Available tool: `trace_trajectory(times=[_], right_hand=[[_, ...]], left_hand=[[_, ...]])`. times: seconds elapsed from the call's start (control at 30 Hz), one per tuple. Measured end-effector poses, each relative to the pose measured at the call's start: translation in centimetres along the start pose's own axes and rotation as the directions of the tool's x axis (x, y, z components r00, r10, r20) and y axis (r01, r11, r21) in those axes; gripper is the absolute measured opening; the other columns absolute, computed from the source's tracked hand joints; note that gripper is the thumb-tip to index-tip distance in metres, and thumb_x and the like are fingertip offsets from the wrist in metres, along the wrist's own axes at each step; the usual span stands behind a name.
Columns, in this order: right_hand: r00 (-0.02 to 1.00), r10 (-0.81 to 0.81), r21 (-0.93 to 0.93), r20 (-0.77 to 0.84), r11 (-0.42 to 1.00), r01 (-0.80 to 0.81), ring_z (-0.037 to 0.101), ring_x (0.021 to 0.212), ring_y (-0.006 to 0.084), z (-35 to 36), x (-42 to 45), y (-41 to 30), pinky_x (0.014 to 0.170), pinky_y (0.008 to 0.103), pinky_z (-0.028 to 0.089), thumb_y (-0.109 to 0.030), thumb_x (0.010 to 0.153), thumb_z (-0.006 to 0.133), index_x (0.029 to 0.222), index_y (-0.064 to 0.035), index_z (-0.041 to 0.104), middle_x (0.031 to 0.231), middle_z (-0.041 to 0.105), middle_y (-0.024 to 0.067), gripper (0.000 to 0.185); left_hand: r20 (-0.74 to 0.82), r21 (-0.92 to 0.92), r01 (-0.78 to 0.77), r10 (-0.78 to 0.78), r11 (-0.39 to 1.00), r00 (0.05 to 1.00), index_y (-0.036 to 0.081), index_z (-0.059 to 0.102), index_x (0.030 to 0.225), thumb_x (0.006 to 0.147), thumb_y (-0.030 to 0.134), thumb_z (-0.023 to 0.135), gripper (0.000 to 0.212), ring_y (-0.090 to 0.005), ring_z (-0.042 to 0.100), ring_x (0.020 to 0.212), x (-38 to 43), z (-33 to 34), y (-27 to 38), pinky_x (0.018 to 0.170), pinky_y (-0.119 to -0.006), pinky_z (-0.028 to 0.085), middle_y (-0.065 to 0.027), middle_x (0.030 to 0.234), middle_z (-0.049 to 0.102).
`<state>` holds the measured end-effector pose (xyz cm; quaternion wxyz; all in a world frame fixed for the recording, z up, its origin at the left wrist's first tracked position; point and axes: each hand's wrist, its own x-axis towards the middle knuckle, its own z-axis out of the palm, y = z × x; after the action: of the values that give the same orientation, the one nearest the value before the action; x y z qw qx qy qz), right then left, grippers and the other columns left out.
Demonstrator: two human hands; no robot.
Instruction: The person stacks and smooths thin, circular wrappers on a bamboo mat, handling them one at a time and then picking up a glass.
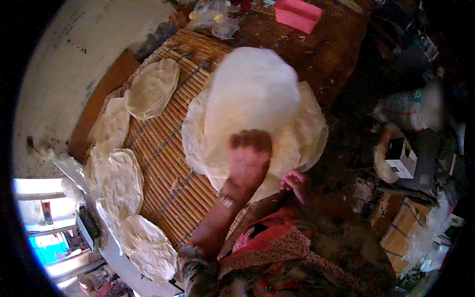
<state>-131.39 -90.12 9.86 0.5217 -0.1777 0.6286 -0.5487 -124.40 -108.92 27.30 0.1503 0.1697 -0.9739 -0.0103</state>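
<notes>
Thin round sheets, apparently flatbread or dough (313,137), lie in a wide overlapping pile before me. A whiter, motion-blurred sheet (256,81) covers the pile's upper middle. My left hand (250,159), with a band at its wrist, is over the lower middle of the pile; blur hides its fingers and whether they grip anything. Something dark brown and blurred shows at its far end. My right hand (295,182) is at the pile's near right edge, its fingers curled; whether they pinch a sheet is unclear. Part of the pile rests on a slatted cane mat (170,159).
More thin round sheets (152,89) lie along the mat's left side, some overlapping, down to the near left (148,248). A pink plastic basin (298,15) and clear plastic bags (213,18) are at the far side. An open box (402,159) stands among clutter on the right.
</notes>
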Motion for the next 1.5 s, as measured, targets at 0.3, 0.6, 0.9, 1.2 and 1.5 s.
trace_trajectory(times=[0.3, 0.6, 0.9, 1.2, 1.5], right_hand=[[0.987, 0.119, 0.027, 0.112, 0.992, -0.122, 0.056, 0.064, 0.0148, 1.8, -2.0, 2.4, 0.057, 0.0255, 0.044, -0.009, 0.081, 0.048, 0.083, -0.001, 0.051, 0.071, 0.056, 0.008, 0.009], [0.879, -0.058, -0.23, 0.472, 0.955, 0.187, 0.054, 0.059, 0.0149, 11.1, -1.5, 0.1, 0.058, 0.0261, 0.044, -0.007, 0.078, 0.051, 0.079, -0.0008, 0.052, 0.069, 0.055, 0.007, 0.006], [0.261, -0.228, -0.164, 0.938, 0.372, 0.914, 0.054, 0.08, 0.0288, 31.5, -3.3, 1.8, 0.066, 0.0332, 0.044, -0.001, 0.067, 0.054, 0.089, -0.0023, 0.051, 0.084, 0.054, 0.0136, 0.022], [-0.119, -0.224, 0.133, 0.967, 0.045, 0.99, 0.039, 0.111, 0.0303, 46.6, -10.0, 7.5, 0.092, 0.0407, 0.031, -0.02, 0.059, 0.067, 0.102, -0.0037, 0.051, 0.111, 0.046, 0.0148, 0.048], [-0.112, -0.182, 0.149, 0.977, 0.202, 0.968, 0.044, 0.106, 0.0302, 49.3, -9.4, 6.8, 0.088, 0.0381, 0.035, -0.024, 0.065, 0.066, 0.099, -0.0038, 0.052, 0.106, 0.051, 0.0142, 0.042]], left_hand=[[0.202, -0.315, -0.116, 0.186, 0.942, 0.962, 0.008, 0.054, 0.09, 0.068, 0.013, 0.052, 0.023, -0.0248, 0.05, 0.086, -7.1, 15.4, 4.9, 0.07, -0.04, 0.04, -0.0087, 0.083, 0.053], [0.021, -0.499, 0.642, -0.732, 0.583, 0.681, 0.001, 0.056, 0.09, 0.068, 0.0, 0.056, 0.022, -0.0276, 0.054, 0.084, -26.0, 4.9, -5.4, 0.071, -0.035, 0.046, -0.0141, 0.089, 0.057], [0.031, -0.999, -0.043, -0.638, 0.004, -0.769, 0.002, 0.047, 0.086, 0.07, -0.005, 0.05, 0.017, -0.0133, 0.05, 0.062, -53.4, -3.3, -1.4, 0.056, -0.023, 0.045, -0.0045, 0.077, 0.051], [0.385, -0.865, -0.502, -0.651, -0.006, -0.654, 0.003, 0.041, 0.095, 0.078, 0.0, 0.048, 0.019, -0.0227, 0.057, 0.058, -58.2, -5.7, -2.6, 0.05, -0.029, 0.049, -0.011, 0.074, 0.054], [0.244, -0.824, -0.565, -0.865, 0.053, -0.438, 0.006, 0.048, 0.079, 0.077, 0.004, 0.053, 0.006, -0.0142, 0.053, 0.064, -58.7, -6.6, -3.7, 0.058, -0.027, 0.045, -0.0058, 0.071, 0.055]])
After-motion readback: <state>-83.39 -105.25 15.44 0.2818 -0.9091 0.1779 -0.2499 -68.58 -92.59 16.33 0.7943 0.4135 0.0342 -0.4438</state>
